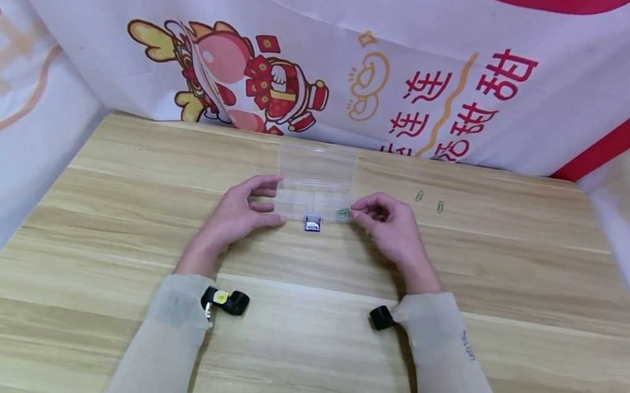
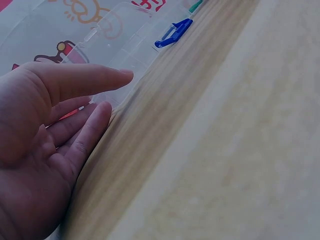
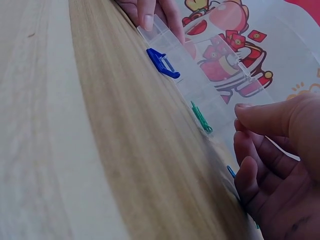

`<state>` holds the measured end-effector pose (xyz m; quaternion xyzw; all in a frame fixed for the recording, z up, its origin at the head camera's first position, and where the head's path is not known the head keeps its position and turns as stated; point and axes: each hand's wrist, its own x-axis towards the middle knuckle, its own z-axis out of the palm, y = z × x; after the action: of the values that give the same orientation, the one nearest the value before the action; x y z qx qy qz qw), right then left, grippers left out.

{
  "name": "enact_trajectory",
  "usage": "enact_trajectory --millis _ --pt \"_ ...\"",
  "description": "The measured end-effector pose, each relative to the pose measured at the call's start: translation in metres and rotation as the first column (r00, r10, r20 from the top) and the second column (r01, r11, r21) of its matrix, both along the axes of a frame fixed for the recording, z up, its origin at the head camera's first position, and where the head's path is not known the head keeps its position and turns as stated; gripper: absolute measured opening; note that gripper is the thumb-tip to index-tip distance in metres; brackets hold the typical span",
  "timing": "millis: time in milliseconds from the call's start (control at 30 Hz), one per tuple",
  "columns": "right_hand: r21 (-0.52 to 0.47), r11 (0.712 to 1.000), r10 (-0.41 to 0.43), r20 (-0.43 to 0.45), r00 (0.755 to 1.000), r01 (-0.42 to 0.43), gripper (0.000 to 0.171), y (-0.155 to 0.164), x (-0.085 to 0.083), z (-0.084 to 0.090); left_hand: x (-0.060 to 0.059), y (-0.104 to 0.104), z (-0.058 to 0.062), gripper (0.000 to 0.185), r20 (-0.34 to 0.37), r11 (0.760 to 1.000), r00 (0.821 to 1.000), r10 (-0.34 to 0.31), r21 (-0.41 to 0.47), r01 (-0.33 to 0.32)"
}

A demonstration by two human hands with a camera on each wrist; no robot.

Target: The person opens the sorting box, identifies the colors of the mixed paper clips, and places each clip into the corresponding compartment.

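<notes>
A clear plastic compartment box (image 1: 295, 202) lies on the table with its lid (image 1: 317, 164) raised at the back. A blue latch (image 1: 312, 224) sits at its front edge. My left hand (image 1: 242, 210) holds the box's left end, thumb at the front corner and fingers along the side. In the right front compartment lie several green paper clips (image 3: 201, 118). Right beside that compartment is my right hand (image 1: 389, 224), fingers curled and the tips of thumb and forefinger close together. I cannot tell whether anything is pinched between them.
Two green paper clips, one farther left (image 1: 419, 196) and one nearer right (image 1: 440, 207), lie on the wooden table (image 1: 300, 353) beyond my right hand. A printed cloth (image 1: 411, 28) hangs just behind the table's back edge.
</notes>
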<state>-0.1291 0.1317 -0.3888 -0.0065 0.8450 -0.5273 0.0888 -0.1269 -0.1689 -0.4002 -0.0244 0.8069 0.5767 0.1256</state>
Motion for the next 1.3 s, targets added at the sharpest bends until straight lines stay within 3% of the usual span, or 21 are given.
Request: enact_trajectory --millis 300,567,867,1067,1300 --pt "0.011 1.0 -0.009 -0.005 1.0 0.009 0.011 0.003 -0.001 -0.002 -0.002 0.001 -0.001 0.082 0.002 1.0 1.0 -0.002 -0.001 0.002" --pt "-0.042 0.999 -0.017 -0.07 0.997 0.015 0.017 0.029 -0.001 -0.006 -0.003 0.004 0.0 0.081 0.0 1.0 1.0 -0.011 0.004 0.011" --pt "-0.086 0.983 -0.172 -0.088 0.981 0.165 0.026 0.072 0.003 -0.007 -0.003 0.004 0.0 0.08 0.001 1.0 1.0 -0.01 0.007 0.01" --pt "-0.049 0.972 -0.234 -0.088 0.968 0.23 0.025 0.094 0.005 -0.01 0.0 0.002 0.0 0.08 0.002 1.0 1.0 -0.001 0.007 0.001" --pt "0.037 0.974 -0.22 -0.044 0.975 0.222 0.03 0.095 0.004 -0.008 -0.001 0.001 -0.001 0.08 0.009 1.0 1.0 0.002 -0.001 -0.002"
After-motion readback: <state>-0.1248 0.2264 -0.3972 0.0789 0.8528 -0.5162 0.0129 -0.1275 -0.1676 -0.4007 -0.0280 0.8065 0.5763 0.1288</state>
